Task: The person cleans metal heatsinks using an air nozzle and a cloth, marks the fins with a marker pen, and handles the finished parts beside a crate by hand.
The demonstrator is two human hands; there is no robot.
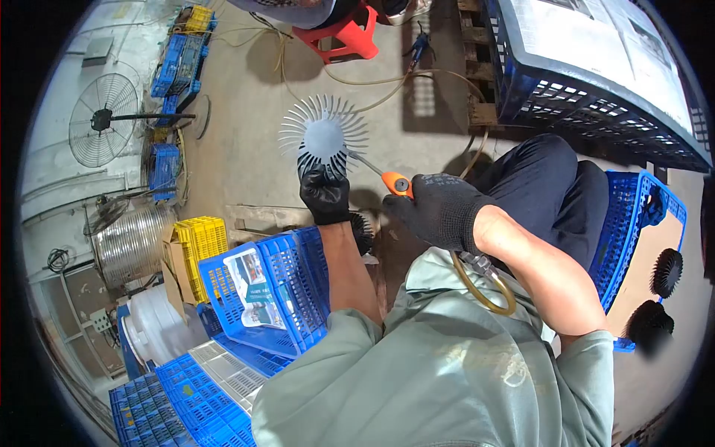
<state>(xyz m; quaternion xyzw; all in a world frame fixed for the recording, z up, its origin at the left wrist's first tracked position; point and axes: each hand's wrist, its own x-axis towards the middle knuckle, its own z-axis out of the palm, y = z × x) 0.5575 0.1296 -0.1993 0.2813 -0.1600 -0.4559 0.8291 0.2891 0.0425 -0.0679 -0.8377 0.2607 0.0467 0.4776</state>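
My left hand (325, 195), in a black glove, pinches the lower edge of a round silver-grey heat sink (323, 138). Thin fins radiate all around its flat disc, which faces me. In my gloved right hand (441, 211) is an orange air blow gun (397, 184), with the fingers wrapped round its body. Its thin metal nozzle points left and reaches the fins at the heat sink's lower right. A yellowish air hose (493, 304) with a metal coupling hangs below my right wrist.
To my left stand a blue crate (279, 279) and a yellow crate (205, 253). Dark finned parts (666, 273) lie at right by another blue crate (625, 246). A large crate (596, 112) sits upper right. Ahead, a person is by a red stool (344, 37); hoses cross the floor.
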